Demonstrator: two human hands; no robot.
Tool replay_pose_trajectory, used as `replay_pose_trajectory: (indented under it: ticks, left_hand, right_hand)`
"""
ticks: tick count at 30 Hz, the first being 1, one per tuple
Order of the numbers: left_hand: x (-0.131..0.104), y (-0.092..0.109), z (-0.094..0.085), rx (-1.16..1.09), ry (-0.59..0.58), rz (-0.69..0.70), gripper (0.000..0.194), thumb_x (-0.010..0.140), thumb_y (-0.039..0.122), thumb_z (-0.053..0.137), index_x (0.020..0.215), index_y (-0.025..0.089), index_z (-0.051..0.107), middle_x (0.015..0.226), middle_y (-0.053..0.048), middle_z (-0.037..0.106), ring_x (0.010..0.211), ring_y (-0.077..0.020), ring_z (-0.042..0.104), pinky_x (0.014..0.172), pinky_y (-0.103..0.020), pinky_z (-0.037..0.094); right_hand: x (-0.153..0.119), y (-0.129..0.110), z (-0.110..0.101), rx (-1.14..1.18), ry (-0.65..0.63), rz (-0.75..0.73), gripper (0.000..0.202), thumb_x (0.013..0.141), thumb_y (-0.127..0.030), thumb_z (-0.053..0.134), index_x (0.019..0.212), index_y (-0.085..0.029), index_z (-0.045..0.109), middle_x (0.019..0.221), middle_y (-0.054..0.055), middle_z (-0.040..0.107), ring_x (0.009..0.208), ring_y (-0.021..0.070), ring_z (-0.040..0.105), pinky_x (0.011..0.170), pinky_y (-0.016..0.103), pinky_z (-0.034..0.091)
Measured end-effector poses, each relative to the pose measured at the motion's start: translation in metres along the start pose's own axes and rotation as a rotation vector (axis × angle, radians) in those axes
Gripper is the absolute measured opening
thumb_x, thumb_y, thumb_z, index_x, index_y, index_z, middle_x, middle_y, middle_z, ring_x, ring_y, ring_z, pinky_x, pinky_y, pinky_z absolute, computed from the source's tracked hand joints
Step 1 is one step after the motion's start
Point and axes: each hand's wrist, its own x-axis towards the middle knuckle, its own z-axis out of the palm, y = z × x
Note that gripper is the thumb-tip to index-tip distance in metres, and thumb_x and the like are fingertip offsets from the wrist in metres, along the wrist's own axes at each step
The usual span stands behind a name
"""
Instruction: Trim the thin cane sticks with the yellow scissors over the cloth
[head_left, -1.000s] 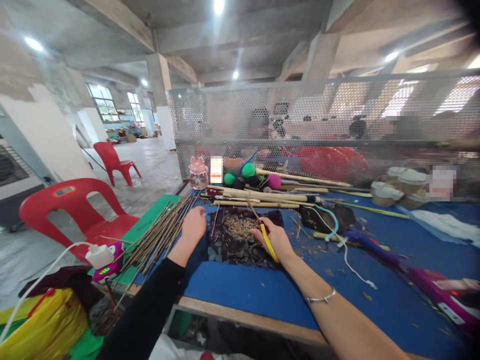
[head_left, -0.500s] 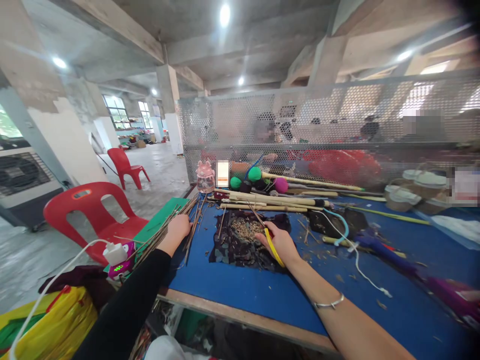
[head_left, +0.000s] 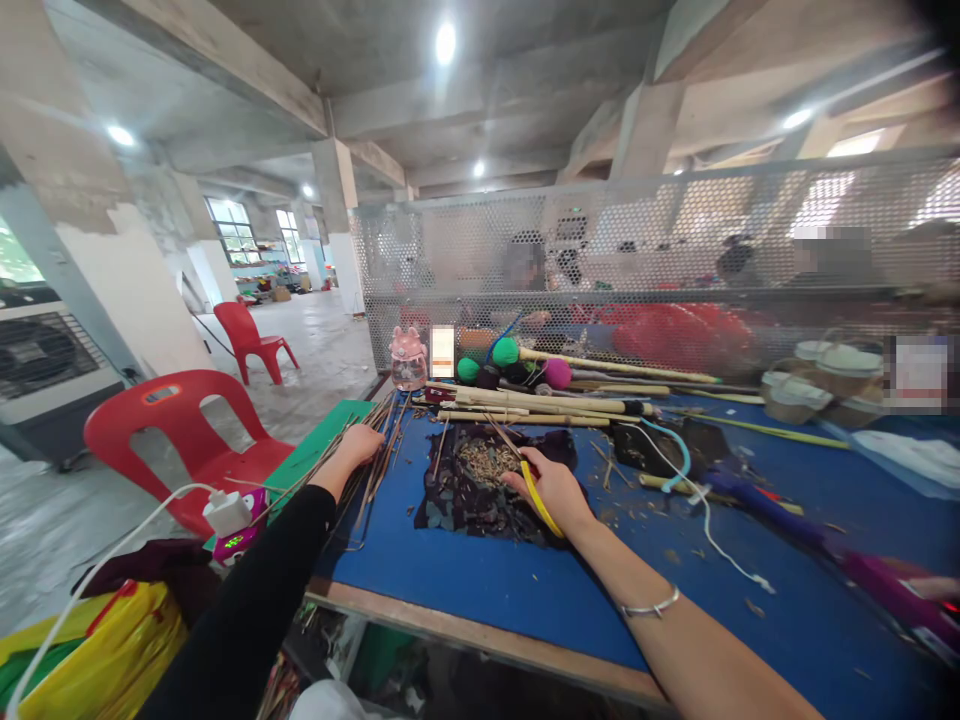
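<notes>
The right hand (head_left: 559, 492) is gripping yellow-handled metal scissors (head_left: 535, 498) over dark cloth (head_left: 442, 515); the left hand (head_left: 363, 445) is lying over thin brown sticks (head_left: 379, 470), its grip unclear. Blue tabletop (head_left: 457, 580) is stretching from cloth to brown front edge (head_left: 487, 637).

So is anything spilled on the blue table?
Yes, a little: brown scraps lie scattered across the blue tabletop, right of the dark cloth. They look stray because a heap of short stem pieces sits together on the cloth.
</notes>
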Motion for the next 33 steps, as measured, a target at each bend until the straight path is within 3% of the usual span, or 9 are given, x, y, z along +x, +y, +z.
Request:
replay_pose_trajectory:
  ticks: [4, 8, 12, 17, 21, 24, 29, 33]
  left_hand:
    - [-0.015, 0.001, -0.009, -0.267, -0.109, 0.004, 0.019, 0.073, 0.027, 0.049, 0.069, 0.012, 0.060, 0.049, -0.002, 0.056, 0.042, -0.0101, 0.051, 0.044, -0.021, 0.041]
    - [-0.039, 0.022, -0.003, -0.518, -0.211, 0.047, 0.020, 0.073, 0.023, 0.055, 0.090, 0.015, 0.057, 0.068, -0.003, 0.061, 0.057, -0.0087, 0.059, 0.051, -0.017, 0.047]
    - [-0.062, 0.066, 0.025, -1.274, -0.278, -0.068, 0.026, 0.065, 0.007, 0.060, 0.088, 0.013, 0.052, 0.068, -0.002, 0.058, 0.061, -0.0092, 0.060, 0.050, -0.015, 0.048]
    - [-0.084, 0.120, 0.073, -1.492, -0.342, -0.008, 0.024, 0.066, 0.007, 0.058, 0.087, 0.016, 0.048, 0.069, 0.001, 0.056, 0.062, -0.0072, 0.060, 0.052, -0.013, 0.048]
    - [-0.088, 0.133, 0.090, -1.510, -0.502, -0.021, 0.023, 0.064, 0.016, 0.062, 0.081, 0.019, 0.046, 0.062, 0.005, 0.053, 0.056, -0.0072, 0.059, 0.048, -0.014, 0.046]
    - [-0.081, 0.133, 0.091, -1.452, -0.549, -0.035, 0.021, 0.068, 0.028, 0.058, 0.084, 0.018, 0.050, 0.060, 0.004, 0.052, 0.055, -0.0087, 0.059, 0.047, -0.016, 0.045]
    - [-0.067, 0.130, 0.090, -1.148, -0.507, 0.054, 0.030, 0.070, 0.028, 0.047, 0.098, 0.017, 0.050, 0.050, 0.006, 0.049, 0.034, -0.0062, 0.047, 0.033, -0.015, 0.032]
    - [-0.065, 0.126, 0.086, -1.109, -0.477, 0.150, 0.036, 0.069, 0.024, 0.041, 0.103, 0.015, 0.049, 0.039, 0.010, 0.036, 0.025, -0.0037, 0.029, 0.029, -0.014, 0.022]
  right_hand:
    - [0.000, 0.000, -0.001, 0.006, 0.002, 0.001, 0.036, 0.074, -0.046, 0.048, 0.099, -0.020, 0.054, 0.060, 0.002, 0.060, 0.055, 0.0172, 0.057, 0.052, 0.023, 0.037]
    - [0.000, -0.003, -0.003, 0.031, 0.050, 0.024, 0.036, 0.074, -0.046, 0.049, 0.099, -0.020, 0.054, 0.059, 0.000, 0.058, 0.052, 0.0152, 0.054, 0.052, 0.022, 0.037]
    - [-0.003, -0.013, -0.009, 0.132, 0.123, -0.025, 0.041, 0.071, -0.047, 0.054, 0.099, -0.018, 0.053, 0.065, 0.001, 0.058, 0.054, 0.0136, 0.050, 0.055, 0.023, 0.039]
    - [-0.012, -0.031, -0.016, 0.444, 0.101, -0.140, 0.054, 0.057, -0.050, 0.067, 0.099, -0.020, 0.050, 0.078, 0.002, 0.057, 0.063, 0.0142, 0.050, 0.061, 0.024, 0.042]
    - [-0.011, -0.039, -0.018, 0.897, 0.226, 0.131, 0.035, 0.072, -0.048, 0.053, 0.093, -0.022, 0.045, 0.059, -0.005, 0.043, 0.044, 0.0079, 0.037, 0.041, 0.020, 0.035]
    - [-0.005, -0.038, -0.020, 1.173, 0.211, 0.308, 0.026, 0.078, -0.044, 0.046, 0.092, -0.023, 0.042, 0.055, -0.007, 0.039, 0.039, 0.0066, 0.034, 0.036, 0.018, 0.033]
    - [0.000, -0.029, -0.019, 1.318, 0.075, 0.381, 0.026, 0.077, -0.043, 0.048, 0.091, -0.022, 0.043, 0.053, -0.007, 0.043, 0.038, 0.0058, 0.037, 0.033, 0.016, 0.034]
    - [-0.002, -0.030, -0.016, 1.365, -0.007, 0.420, 0.024, 0.078, -0.043, 0.045, 0.090, -0.022, 0.042, 0.050, -0.008, 0.044, 0.036, 0.0060, 0.036, 0.033, 0.017, 0.036]
